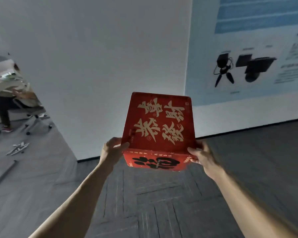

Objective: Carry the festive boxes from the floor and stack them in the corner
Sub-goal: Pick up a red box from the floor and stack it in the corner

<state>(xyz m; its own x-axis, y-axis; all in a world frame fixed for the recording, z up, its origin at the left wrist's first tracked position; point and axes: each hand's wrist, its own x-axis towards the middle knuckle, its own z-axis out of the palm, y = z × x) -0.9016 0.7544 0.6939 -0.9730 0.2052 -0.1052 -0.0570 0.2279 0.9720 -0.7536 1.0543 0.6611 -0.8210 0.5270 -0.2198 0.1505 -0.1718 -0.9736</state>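
Both arms outstretched over grey carpet floor (162,203). Left hand (112,150) and right hand (202,158) clasp the near corners of the red festive box (159,127), thumbs on its top face, box held in the air. Open floor beyond runs to the white wall (101,57) base. Far right: poster (248,48). Far left: office chair (33,110).

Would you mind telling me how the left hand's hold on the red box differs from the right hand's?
The left hand holds the red box slightly higher in view than the right hand. The left thumb hooks over the top face; the right thumb lies along the near top edge. Both grip near corners, holding it aloft.
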